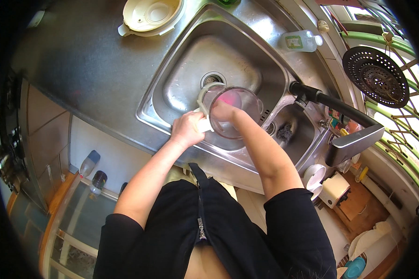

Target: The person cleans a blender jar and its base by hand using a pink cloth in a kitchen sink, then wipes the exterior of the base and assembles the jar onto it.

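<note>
Over the larger basin of a stainless steel sink (pixel 176 52), my left hand (pixel 190 129) grips the white handle (pixel 205 125) of a clear jug (pixel 253 96), which is tilted with its mouth towards me. My right hand (pixel 223 111) reaches inside the jug; something pink (pixel 231 98) shows through beside its fingers. The jug's wall partly covers those fingers, so what they hold is hard to make out. The drain (pixel 212 79) lies just beyond the jug.
A black and grey faucet (pixel 338 104) reaches over the smaller basin, where a dark scrubber (pixel 285 132) lies. A plastic bottle (pixel 302 41) stands behind the sink. A cream lid or bowl (pixel 153 15) sits on the counter at upper left. A perforated dark metal disc (pixel 376 76) hangs at the window.
</note>
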### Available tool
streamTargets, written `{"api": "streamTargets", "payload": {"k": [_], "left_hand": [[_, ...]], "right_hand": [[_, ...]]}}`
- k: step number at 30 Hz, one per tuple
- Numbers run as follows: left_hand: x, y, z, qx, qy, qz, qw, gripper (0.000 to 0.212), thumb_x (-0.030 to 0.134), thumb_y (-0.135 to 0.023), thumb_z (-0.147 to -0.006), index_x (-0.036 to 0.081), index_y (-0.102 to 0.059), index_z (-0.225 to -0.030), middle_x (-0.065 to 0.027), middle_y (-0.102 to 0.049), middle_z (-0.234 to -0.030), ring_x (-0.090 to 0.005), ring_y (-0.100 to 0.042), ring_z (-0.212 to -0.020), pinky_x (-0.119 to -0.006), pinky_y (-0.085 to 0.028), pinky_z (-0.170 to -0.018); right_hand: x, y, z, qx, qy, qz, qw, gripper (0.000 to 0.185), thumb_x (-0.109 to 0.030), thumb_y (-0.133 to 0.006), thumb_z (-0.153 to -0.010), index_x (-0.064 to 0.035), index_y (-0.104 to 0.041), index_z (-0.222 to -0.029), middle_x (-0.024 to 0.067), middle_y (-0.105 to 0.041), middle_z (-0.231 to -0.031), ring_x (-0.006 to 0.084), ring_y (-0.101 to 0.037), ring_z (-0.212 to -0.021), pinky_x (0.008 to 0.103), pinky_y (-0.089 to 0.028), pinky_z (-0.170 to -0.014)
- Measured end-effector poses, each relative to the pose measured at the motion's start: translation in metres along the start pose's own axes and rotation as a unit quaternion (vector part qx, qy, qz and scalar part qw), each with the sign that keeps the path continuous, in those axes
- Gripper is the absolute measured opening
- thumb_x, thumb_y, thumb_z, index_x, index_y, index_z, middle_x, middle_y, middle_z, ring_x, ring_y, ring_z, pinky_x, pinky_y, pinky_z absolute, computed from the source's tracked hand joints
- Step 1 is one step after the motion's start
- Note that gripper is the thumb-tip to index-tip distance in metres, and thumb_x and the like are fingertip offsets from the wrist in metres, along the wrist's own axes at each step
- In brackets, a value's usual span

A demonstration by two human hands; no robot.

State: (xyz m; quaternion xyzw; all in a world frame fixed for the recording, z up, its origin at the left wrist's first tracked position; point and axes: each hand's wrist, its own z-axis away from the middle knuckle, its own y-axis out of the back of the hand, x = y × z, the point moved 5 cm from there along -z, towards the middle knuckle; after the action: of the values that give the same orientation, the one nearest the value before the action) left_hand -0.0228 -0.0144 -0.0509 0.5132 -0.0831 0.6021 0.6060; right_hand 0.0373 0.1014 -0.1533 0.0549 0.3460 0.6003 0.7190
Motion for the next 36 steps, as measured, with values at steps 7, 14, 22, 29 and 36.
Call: {"api": "streamTargets", "payload": {"k": [7, 14, 22, 29, 36], "left_hand": [[0.001, 0.0, 0.0, 0.005, -0.002, -0.008, 1.0, 0.02, 0.013, -0.061, -0.062, 0.012, -0.06, -0.081, -0.0125, -0.061, -0.082, -0.0328, -0.06, -0.08, -0.044, -0.048, -0.068], [0.002, 0.0, -0.001, 0.007, -0.007, 0.003, 1.0, 0.02, 0.013, -0.061, -0.061, 0.012, -0.06, -0.082, -0.0122, -0.061, -0.082, -0.0331, -0.06, -0.081, -0.044, -0.048, -0.069], [-0.003, -0.002, -0.001, 0.004, 0.003, -0.007, 1.0, 0.02, 0.013, -0.061, -0.061, 0.012, -0.06, -0.081, -0.012, -0.061, -0.083, -0.033, -0.06, -0.082, -0.044, -0.048, -0.07], [0.003, -0.001, -0.002, 0.0, 0.0, 0.003, 1.0, 0.018, 0.013, -0.061, -0.061, 0.011, -0.06, -0.079, -0.0122, -0.061, -0.081, -0.0329, -0.06, -0.081, -0.044, -0.048, -0.069], [0.0, 0.0, -0.001, 0.003, 0.011, -0.009, 1.0, 0.019, 0.014, -0.061, -0.062, 0.011, -0.061, -0.08, -0.0125, -0.061, -0.081, -0.0328, -0.06, -0.08, -0.045, -0.048, -0.069]], "right_hand": [[0.021, -0.013, -0.008, 0.196, -0.209, -0.822, 0.492, 0.022, -0.005, -0.05, -0.083, -0.0008, -0.057, -0.103, 0.0093, -0.06, -0.094, 0.02, -0.058, -0.082, 0.0312, -0.047, -0.072], [0.04, -0.027, -0.005, 0.212, -0.295, -0.786, 0.5, 0.019, -0.004, -0.049, -0.08, -0.0014, -0.06, -0.095, 0.0087, -0.061, -0.082, 0.0199, -0.058, -0.066, 0.031, -0.048, -0.064], [0.002, 0.032, 0.025, 0.055, -0.188, -0.025, 0.98, 0.026, -0.018, -0.05, -0.078, -0.0056, -0.068, -0.091, 0.0139, -0.066, -0.095, 0.0248, -0.064, -0.087, 0.0331, -0.05, -0.069], [0.016, 0.019, 0.005, -0.062, -0.127, 0.214, 0.967, 0.032, -0.03, -0.051, -0.082, -0.0128, -0.065, -0.104, 0.0068, -0.065, -0.104, 0.0219, -0.061, -0.099, 0.035, -0.049, -0.078], [0.008, 0.056, 0.047, 0.161, -0.29, -0.105, 0.938, 0.023, -0.02, -0.051, -0.081, -0.0057, -0.067, -0.09, 0.0119, -0.066, -0.096, 0.0205, -0.065, -0.082, 0.0348, -0.052, -0.066]]}}
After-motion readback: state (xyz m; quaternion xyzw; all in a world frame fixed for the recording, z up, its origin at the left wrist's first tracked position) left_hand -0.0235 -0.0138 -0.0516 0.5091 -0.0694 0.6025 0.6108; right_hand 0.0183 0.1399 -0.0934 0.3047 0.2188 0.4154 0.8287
